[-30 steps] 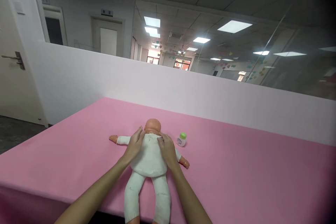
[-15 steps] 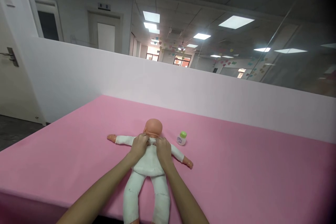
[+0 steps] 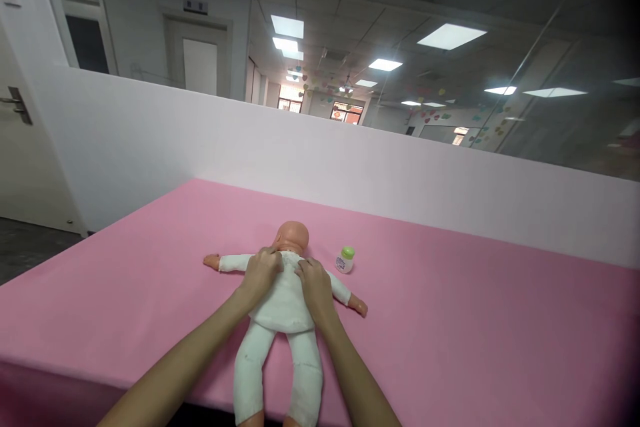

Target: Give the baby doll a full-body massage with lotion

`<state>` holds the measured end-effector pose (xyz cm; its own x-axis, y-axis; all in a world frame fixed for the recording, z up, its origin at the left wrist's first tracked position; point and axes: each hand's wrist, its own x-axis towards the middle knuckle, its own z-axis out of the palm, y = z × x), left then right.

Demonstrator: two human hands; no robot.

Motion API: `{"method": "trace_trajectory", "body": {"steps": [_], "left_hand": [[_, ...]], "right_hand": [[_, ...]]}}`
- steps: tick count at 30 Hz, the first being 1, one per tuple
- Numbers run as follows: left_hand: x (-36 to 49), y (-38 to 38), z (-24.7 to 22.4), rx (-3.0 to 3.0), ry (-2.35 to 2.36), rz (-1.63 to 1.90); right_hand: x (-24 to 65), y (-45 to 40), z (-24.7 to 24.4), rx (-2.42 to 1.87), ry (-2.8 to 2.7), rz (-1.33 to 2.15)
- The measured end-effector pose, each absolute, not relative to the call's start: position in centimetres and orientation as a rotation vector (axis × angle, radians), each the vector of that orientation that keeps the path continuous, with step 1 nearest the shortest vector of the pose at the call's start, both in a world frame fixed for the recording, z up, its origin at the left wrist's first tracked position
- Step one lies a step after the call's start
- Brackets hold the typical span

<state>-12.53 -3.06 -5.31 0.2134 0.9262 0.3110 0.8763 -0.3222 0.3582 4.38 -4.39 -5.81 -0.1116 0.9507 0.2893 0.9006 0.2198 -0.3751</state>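
Left hand (image 3: 263, 271) and right hand (image 3: 316, 281) edged apart, grip unclear, on doll (image 3: 285, 303) stretching away, head (image 3: 293, 235) farthest.

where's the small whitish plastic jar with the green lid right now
The jar stands just right of centre in the head view, on the pink-covered table, between the white-bodied doll's bald head and its right-pointing arm.

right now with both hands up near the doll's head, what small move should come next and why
I'd probably slide the left hand and right hand slightly down the white torso of the doll. Both appear to rest near its top, one on each side of the middle, just below the head, while the lower torso towards the legs lies free of them.
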Motion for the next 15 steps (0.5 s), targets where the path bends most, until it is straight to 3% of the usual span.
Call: {"method": "trace_trajectory", "body": {"steps": [4,15], "left_hand": [[-12.4,-4.1,-5.8,2.395,1.683,0.714],[-11.2,-2.8,-6.6,2.462,1.741,0.444]], "right_hand": [[4.2,-5.4,-6.0,-1.54,-2.017,0.204],[2.7,-3.3,-7.3,-1.823,-2.179,0.068]]}}
